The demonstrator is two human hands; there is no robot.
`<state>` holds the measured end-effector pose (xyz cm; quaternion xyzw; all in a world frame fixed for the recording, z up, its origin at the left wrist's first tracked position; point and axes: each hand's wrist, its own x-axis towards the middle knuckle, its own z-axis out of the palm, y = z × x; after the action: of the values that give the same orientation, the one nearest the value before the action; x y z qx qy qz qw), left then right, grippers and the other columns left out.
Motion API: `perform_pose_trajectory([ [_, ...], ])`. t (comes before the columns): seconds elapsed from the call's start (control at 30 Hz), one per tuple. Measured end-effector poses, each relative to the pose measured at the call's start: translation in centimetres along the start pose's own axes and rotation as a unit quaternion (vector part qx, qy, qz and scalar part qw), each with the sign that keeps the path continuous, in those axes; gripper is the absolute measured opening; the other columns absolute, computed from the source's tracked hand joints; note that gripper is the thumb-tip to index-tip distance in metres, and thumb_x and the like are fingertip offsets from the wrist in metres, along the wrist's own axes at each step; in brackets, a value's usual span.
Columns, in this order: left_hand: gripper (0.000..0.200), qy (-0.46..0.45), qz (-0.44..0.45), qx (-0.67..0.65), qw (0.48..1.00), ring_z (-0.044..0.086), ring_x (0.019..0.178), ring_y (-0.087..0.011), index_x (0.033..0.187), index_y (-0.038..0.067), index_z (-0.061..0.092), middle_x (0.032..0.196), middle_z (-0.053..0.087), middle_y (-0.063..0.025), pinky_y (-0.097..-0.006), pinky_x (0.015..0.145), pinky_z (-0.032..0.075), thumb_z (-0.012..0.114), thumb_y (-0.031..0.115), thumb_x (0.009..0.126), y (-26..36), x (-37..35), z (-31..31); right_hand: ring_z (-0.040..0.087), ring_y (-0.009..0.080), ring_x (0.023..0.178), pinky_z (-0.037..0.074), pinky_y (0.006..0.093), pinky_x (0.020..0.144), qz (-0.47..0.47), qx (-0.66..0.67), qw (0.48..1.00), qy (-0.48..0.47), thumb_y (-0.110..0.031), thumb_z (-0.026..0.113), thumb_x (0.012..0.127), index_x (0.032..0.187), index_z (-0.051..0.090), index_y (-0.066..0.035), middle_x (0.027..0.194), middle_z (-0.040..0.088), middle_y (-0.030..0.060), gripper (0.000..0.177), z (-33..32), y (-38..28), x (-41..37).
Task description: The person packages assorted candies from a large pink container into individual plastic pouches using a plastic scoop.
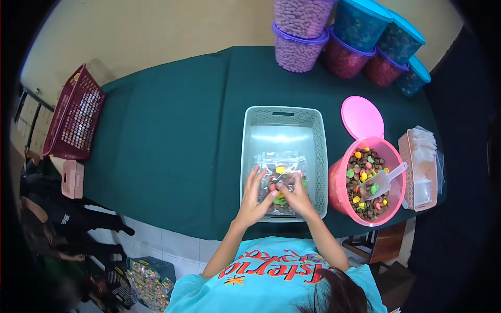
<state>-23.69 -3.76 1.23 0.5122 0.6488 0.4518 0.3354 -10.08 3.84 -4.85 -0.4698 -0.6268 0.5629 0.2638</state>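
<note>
A clear plastic bag of chocolate-brown, yellow, green and pink candies (282, 170) lies in a pale grey-green plastic basket (284, 116). My left hand (254, 201) holds the left side of the bag, its fingers along the edge and the thumb over the front. On the right side, my right hand (296, 195) grips the bag with bent fingers, its thumb pressed on the front. Both thumbs nearly meet over the candies. To the right stands a pink tub (339, 180) of similar candies, with a clear scoop (380, 183) resting in them.
A pink lid (362, 117) lies behind the tub. Beside it, a pink basket (406, 151) holds clear bags. Stacked candy tubs (300, 52) stand at the back right. A maroon basket (65, 122) and small pink basket (72, 179) are left. Another person (57, 208) is at far left.
</note>
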Motion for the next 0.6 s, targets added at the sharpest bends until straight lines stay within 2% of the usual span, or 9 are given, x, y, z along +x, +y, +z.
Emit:
perform_pose_trajectory([
  [0.03,0.056,-0.008,0.08,0.071,0.994,0.026,0.123,-0.0358,0.125,0.001,0.036,0.133,0.026,-0.0208,-0.0425,0.101,0.021,0.057,0.025,0.079,0.2,0.2,-0.1,0.051,0.0268,0.093,0.04,0.0351,0.082,0.004,-0.001,1.0,0.007,-0.03,0.06,0.079,0.113,0.037,0.006,0.1,0.05,0.0181,0.055,0.1,-0.2,-0.1],
  [0.1,0.054,-0.034,0.085,0.069,0.993,0.025,0.123,-0.0387,0.123,0.002,0.04,0.134,0.026,-0.0209,-0.0445,0.102,0.019,0.057,0.027,0.079,-0.5,0.5,0.4,0.046,0.0302,0.1,0.035,0.0377,0.087,0.002,-0.092,0.996,-0.008,-0.035,0.057,0.08,0.116,0.035,0.007,0.106,0.044,0.0217,0.06,0.3,-1.0,-0.5],
  [0.17,0.056,-0.094,0.038,0.118,0.988,0.015,0.127,-0.0395,0.129,0.006,0.033,0.137,0.019,-0.0203,-0.046,0.102,0.016,0.052,0.032,0.082,-1.4,0.7,0.7,0.039,0.0341,0.106,0.03,0.0395,0.092,-0.005,-0.129,0.992,0.003,-0.036,0.054,0.081,0.119,0.034,0.007,0.11,0.039,0.0235,0.061,0.5,-1.2,-0.6],
  [0.23,0.059,-0.096,0.013,0.126,0.987,0.014,0.127,-0.0412,0.13,0.005,0.03,0.137,0.017,-0.0228,-0.0467,0.102,0.015,0.051,0.034,0.083,-2.5,0.4,1.0,0.037,0.0375,0.107,0.028,0.0403,0.093,-0.052,-0.29,0.951,0.094,-0.032,0.053,0.081,0.12,0.034,0.006,0.114,0.038,0.0234,0.058,0.1,-1.7,-0.7],
  [0.27,0.061,-0.089,-0.005,0.132,0.987,0.013,0.126,-0.0416,0.131,0.005,0.028,0.137,0.016,-0.0239,-0.0468,0.102,0.014,0.051,0.035,0.083,-2.9,0.3,1.0,0.037,0.0375,0.107,0.028,0.0403,0.093,-0.051,-0.29,0.951,0.095,-0.032,0.053,0.081,0.12,0.034,0.006,0.114,0.038,0.0234,0.058,-0.3,-1.3,-0.5],
  [0.33,0.063,-0.09,-0.018,0.163,0.982,0.016,0.124,-0.0421,0.132,0.004,0.024,0.135,0.016,-0.0279,-0.0459,0.102,0.014,0.051,0.033,0.082,-2.8,0.2,0.9,0.037,0.0393,0.107,0.028,0.0409,0.094,-0.026,-0.371,0.906,0.2,-0.027,0.056,0.077,0.121,0.032,0.006,0.118,0.036,0.0226,0.06,-1.4,-0.5,0.0],
  [0.37,0.063,-0.09,-0.019,0.164,0.982,0.016,0.124,-0.0421,0.132,0.004,0.024,0.135,0.016,-0.0279,-0.0459,0.102,0.014,0.051,0.033,0.082,-2.7,0.3,0.9,0.037,0.0393,0.107,0.028,0.0409,0.094,-0.026,-0.371,0.907,0.199,-0.027,0.056,0.077,0.121,0.032,0.006,0.118,0.036,0.0226,0.06,-1.8,-0.4,0.0],
  [0.43,0.063,-0.092,-0.022,0.193,0.977,0.02,0.12,-0.0414,0.132,0.004,0.024,0.135,0.017,-0.0293,-0.0446,0.1,0.017,0.051,0.029,0.081,-2.6,0.5,1.1,0.036,0.0393,0.108,0.029,0.042,0.094,0.021,-0.306,0.949,0.07,-0.023,0.059,0.073,0.122,0.03,0.006,0.121,0.033,0.0239,0.064,-2.6,-1.2,-0.1],
  [0.6,0.065,-0.086,-0.023,0.176,0.98,0.025,0.116,-0.0406,0.131,0.003,0.024,0.135,0.018,-0.0297,-0.0434,0.098,0.018,0.053,0.026,0.078,-2.8,0.7,1.2,0.037,0.0401,0.108,0.032,0.0416,0.093,0.011,-0.286,0.954,0.087,-0.018,0.063,0.068,0.122,0.027,0.006,0.119,0.034,0.025,0.07,-2.7,0.3,0.4],
])
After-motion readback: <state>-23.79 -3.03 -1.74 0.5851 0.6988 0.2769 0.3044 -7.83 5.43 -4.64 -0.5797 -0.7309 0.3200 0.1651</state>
